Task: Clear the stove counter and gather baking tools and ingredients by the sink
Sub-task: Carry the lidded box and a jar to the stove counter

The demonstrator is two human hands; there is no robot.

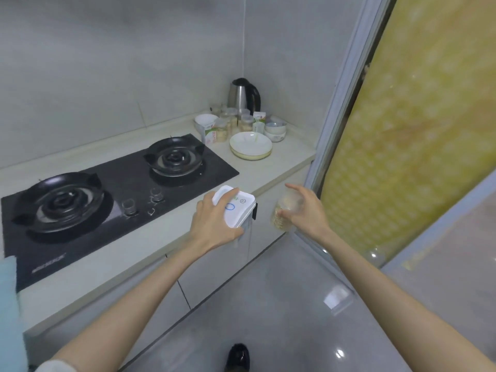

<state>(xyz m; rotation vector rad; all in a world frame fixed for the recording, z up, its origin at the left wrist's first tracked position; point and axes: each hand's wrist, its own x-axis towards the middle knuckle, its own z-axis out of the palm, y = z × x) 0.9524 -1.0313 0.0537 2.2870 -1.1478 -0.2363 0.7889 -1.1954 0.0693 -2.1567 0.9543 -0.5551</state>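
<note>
My left hand grips a white lidded container from above, holding it just past the front edge of the stove counter. My right hand holds a clear jar with pale grains in it, out over the floor to the right of the container. Further back in the counter's corner stand several clear jars, small cartons, stacked white plates, stacked bowls and a steel kettle.
A black two-burner gas hob fills the counter's left part. A sliding door with yellow patterned film stands close on the right. Grey cabinet fronts run below the counter, and glossy floor tiles lie beneath my arms.
</note>
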